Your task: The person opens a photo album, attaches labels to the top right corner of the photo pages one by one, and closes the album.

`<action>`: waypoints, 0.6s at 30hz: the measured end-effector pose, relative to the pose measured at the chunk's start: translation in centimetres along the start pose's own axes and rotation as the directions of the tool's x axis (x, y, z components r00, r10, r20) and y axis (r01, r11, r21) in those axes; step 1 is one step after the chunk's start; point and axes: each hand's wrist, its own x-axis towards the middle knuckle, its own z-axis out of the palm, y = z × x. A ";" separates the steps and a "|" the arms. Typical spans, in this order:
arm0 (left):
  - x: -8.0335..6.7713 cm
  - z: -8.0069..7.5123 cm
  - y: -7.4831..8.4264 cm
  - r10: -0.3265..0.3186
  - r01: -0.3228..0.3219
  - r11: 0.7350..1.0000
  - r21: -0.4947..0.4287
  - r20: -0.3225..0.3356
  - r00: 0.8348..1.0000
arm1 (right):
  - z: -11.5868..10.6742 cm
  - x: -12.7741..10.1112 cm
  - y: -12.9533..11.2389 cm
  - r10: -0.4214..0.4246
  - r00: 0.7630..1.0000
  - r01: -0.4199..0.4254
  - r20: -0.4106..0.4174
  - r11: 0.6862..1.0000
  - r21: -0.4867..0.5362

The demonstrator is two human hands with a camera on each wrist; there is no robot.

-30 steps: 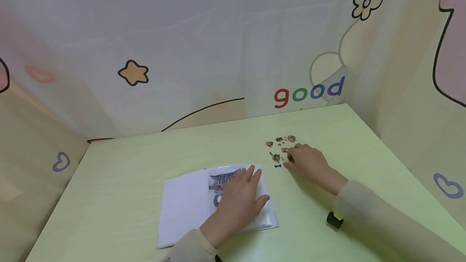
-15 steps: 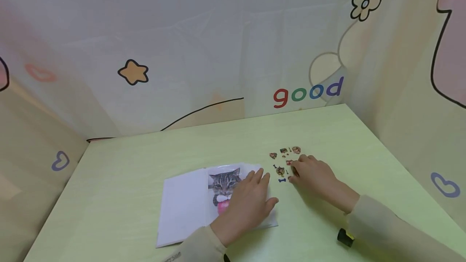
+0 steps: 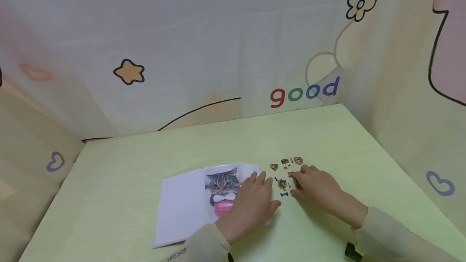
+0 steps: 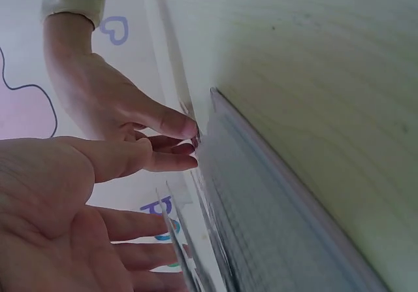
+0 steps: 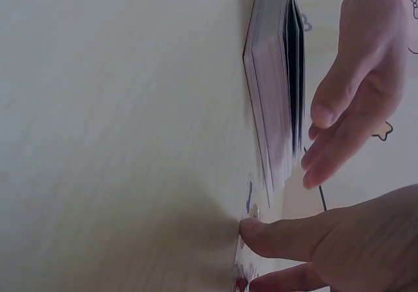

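Observation:
An open white book (image 3: 182, 209) lies on the pale green table (image 3: 120, 173), with a cat picture (image 3: 221, 187) on its right page. My left hand (image 3: 251, 207) lies flat on that page's right part, fingers straight. Just right of the book is a clear sticker sheet (image 3: 285, 172) with several small stickers. The fingertips of my right hand (image 3: 316, 189) press on the sheet's right side. In the left wrist view my left hand's palm (image 4: 52, 233) faces the book's edge (image 4: 281, 200). In the right wrist view a fingertip of my right hand (image 5: 287, 236) presses on the table beside the book (image 5: 271, 89).
A small black and yellow object (image 3: 351, 250) lies at the table's near right edge, by my right sleeve. Fabric walls printed with "good" (image 3: 303, 91), a star and a flower close off the back and both sides of the table.
My right hand has dragged the sticker sheet toward me and closer to the book. My left hand has slid right across the page, uncovering the cat picture.

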 end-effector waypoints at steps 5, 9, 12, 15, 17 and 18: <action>0.2 0.5 0.5 0.005 -0.006 0.999 0.038 0.008 1.000 | 0.0 -1.2 -0.3 -0.018 1.000 0.017 -0.005 1.000 -0.014; 0.3 1.0 0.6 0.025 -0.026 0.999 0.044 0.007 1.000 | 0.0 -1.9 -0.6 -0.017 1.000 0.017 -0.004 0.999 -0.031; 0.4 1.4 0.7 0.022 -0.022 0.999 0.041 0.022 1.000 | 0.1 -2.2 -0.8 -0.016 1.000 0.016 -0.001 0.999 -0.034; 0.5 1.7 0.8 0.016 -0.017 0.999 0.031 0.051 0.999 | 0.2 -2.4 -0.9 -0.018 1.000 0.018 -0.003 0.999 -0.028; 0.5 1.9 0.9 0.015 -0.017 0.999 0.031 0.072 0.997 | 0.1 -2.5 -0.8 -0.019 1.000 0.018 -0.010 1.000 -0.005; 0.6 2.0 0.9 0.016 -0.018 0.999 0.031 0.076 0.997 | 0.0 -2.5 -0.8 -0.024 0.999 0.024 -0.022 1.000 0.002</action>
